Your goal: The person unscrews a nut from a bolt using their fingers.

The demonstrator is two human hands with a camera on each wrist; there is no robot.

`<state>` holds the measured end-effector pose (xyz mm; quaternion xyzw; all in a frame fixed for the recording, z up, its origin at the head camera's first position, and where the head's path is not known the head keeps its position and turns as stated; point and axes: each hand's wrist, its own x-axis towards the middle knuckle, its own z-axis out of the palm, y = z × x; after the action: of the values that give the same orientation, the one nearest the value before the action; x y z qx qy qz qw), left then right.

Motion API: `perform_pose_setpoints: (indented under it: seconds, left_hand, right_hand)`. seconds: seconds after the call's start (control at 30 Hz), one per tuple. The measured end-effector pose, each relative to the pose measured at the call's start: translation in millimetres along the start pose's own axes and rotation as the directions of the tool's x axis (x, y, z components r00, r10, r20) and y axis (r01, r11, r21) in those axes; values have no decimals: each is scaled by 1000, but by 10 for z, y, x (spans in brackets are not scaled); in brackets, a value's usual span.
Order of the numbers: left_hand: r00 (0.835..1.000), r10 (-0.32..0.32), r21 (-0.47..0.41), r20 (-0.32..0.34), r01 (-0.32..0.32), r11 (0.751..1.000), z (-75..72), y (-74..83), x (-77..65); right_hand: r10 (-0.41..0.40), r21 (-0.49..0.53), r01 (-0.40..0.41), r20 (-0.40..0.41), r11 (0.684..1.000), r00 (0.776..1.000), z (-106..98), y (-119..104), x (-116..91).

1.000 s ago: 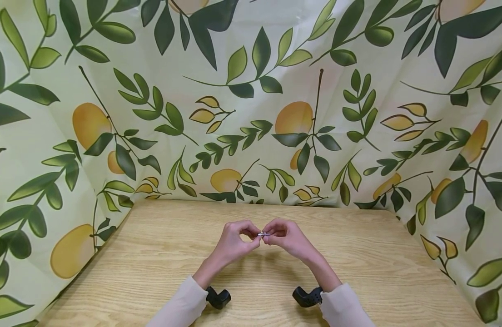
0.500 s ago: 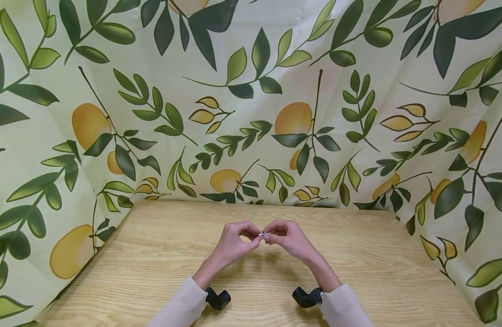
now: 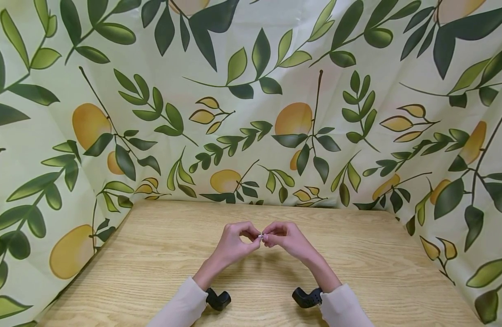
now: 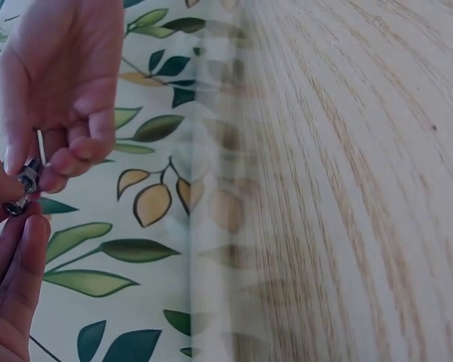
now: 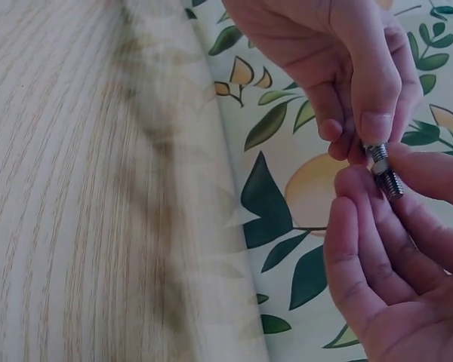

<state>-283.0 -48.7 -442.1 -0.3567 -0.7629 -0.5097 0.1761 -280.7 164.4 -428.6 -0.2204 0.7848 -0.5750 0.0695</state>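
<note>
Beyond the black wrist cameras [image 3: 219, 299], I am pinching opposite ends of a small silver threaded metal cylinder [image 5: 392, 185] between the curled left hand [image 3: 234, 243] and curled right hand [image 3: 288, 238] above the pale wood-grain desk [image 3: 144, 254]. Its long axis is running roughly sideways, neither hand sitting nearer; farther back, a cream leaf-and-fruit-printed cloth [image 3: 251, 106] is hanging.

showing no readable text, label, brand, number or sign on the small silver threaded metal piece [image 5: 389, 183], curved black plastic wrist device [image 3: 219, 299], cream leaf-and-fruit-printed cloth [image 3: 251, 104] or pale wood-grain tabletop [image 3: 152, 254].
</note>
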Motion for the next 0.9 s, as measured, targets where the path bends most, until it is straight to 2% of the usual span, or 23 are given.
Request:
perform_pose_setpoints:
  seconds: [0.13, 0.37, 0.6, 0.77, 0.9]
  left_hand:
    - [1000, 0, -6, -1, 0, 1000, 6, -4, 2]
    - [1000, 9, 11, -7, -8, 1000, 16, -26, 2]
    - [1000, 10, 1, -1, -10, 1000, 12, -22, 4]
    - [1000, 26, 10, -12, -26, 1000, 14, -23, 5]
    - [1000, 26, 5, -13, -26, 1000, 17, -30, 1]
  right_hand:
    - [0, -18, -1, -32, 1000, 1000, 7, -18, -2]
    - [8, 2, -8, 49, 1000, 999, 3, -2, -6]
    - [2, -8, -2, 21, 1000, 1000, 11, 1, 0]
    - [18, -12, -17, 60, 1000, 998, 1, 2, -9]
    - [15, 2, -15, 60, 1000, 998, -5, -2, -10]
